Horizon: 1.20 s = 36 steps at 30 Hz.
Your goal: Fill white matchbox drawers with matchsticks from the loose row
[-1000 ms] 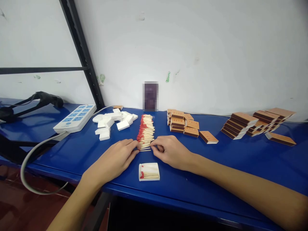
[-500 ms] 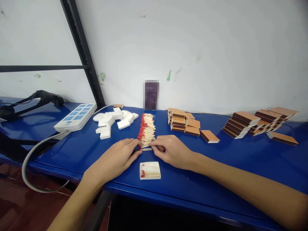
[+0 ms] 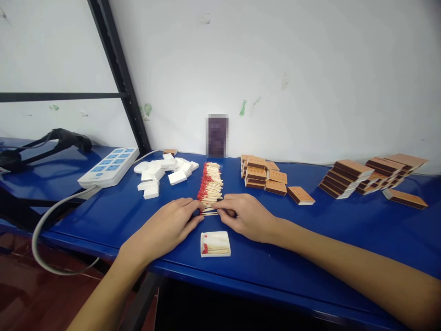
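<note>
A long row of red-headed matches (image 3: 211, 181) lies on the blue table, running away from me. At its near end my left hand (image 3: 172, 223) touches the red heads, thumb and forefinger bent close around them. From the other side, my right hand (image 3: 246, 218) has its forefinger on top of the plain stick ends, with the thumb just below. A few matches sit between the two hands, their ends partly hidden by fingertips. Closer to me is a white matchbox tray (image 3: 215, 239) with several matches along its near side and a small red bit in a corner.
White empty trays (image 3: 151, 174) are heaped at the left, beside a power strip (image 3: 109, 166) with a grey cable. Matchboxes (image 3: 256, 173) are piled right of the matches, and taller stacks (image 3: 346, 177) stand farther right. A blurred dark rectangle (image 3: 217, 137) is against the wall.
My right forefinger has slid slightly left over the near matches. My left hand stays almost where it was, and the tray's contents look the same.
</note>
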### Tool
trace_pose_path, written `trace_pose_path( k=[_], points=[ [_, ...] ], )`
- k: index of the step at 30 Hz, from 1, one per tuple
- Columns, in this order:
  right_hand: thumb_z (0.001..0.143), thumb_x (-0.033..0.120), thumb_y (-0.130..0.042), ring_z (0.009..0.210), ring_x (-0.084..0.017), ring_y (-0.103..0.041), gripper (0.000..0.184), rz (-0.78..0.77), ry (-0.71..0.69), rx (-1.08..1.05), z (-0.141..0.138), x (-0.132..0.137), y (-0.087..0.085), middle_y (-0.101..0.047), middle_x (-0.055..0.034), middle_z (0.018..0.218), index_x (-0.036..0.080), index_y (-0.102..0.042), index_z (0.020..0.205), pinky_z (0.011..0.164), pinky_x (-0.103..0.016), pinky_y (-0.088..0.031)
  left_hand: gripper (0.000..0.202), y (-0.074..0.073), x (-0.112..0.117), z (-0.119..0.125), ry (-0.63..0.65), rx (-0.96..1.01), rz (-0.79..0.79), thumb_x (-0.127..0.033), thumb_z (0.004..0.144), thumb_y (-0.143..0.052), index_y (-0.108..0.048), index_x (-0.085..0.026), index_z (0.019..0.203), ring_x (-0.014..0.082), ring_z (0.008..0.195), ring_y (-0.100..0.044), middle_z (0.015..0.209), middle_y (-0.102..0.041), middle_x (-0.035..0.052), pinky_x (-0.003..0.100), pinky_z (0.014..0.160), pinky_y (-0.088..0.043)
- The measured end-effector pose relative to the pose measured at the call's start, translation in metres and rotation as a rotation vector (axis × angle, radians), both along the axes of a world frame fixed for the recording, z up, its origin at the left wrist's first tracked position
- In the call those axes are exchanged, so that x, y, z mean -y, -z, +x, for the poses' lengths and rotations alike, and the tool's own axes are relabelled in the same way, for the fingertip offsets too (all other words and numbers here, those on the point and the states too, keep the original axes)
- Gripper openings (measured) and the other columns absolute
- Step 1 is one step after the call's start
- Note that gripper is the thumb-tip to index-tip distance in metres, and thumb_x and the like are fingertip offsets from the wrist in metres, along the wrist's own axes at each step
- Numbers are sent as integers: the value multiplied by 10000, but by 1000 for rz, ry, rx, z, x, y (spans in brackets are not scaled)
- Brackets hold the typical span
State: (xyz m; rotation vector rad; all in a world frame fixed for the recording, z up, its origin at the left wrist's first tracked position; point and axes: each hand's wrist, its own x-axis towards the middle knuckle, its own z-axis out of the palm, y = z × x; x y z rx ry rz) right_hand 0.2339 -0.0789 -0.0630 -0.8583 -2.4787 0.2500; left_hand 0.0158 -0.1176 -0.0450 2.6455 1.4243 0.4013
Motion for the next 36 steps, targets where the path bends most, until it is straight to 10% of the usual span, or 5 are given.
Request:
trace_pose_path(
  k=[36],
  points=[
    [819, 80, -540, 607, -106, -458, 164, 59, 18, -64, 0, -1, 6, -533, 11, 667, 151, -680, 863, 593, -234, -341, 216, -2, 2, -1, 38, 6, 21, -318, 982, -433, -597, -212, 1074, 191, 816, -598, 879, -612, 20, 287, 668, -442]
  ],
)
